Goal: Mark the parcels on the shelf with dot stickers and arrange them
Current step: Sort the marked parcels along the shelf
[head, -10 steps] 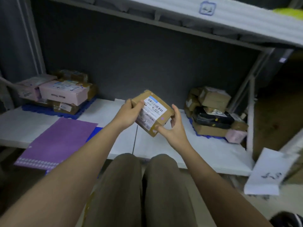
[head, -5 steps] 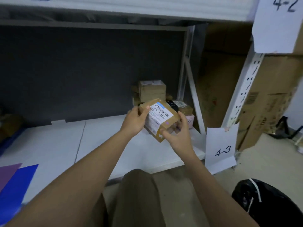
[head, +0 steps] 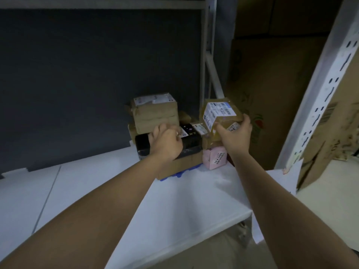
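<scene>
Since half a second ago our left hand [head: 167, 141] has let go, fingers loosely curled on nothing as far as blur shows, while our right hand [head: 234, 133] grips the brown parcel [head: 219, 113] at center-right above the stack [head: 155, 113], where a one-handed hold could slip.

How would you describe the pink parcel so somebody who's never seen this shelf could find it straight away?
Go to the right end of the white shelf board, where a pile of brown cardboard parcels sits against the dark back panel. At the pile's front right corner, directly on the board, stands the small pink box with a white label. It is the only pink one there.
</scene>
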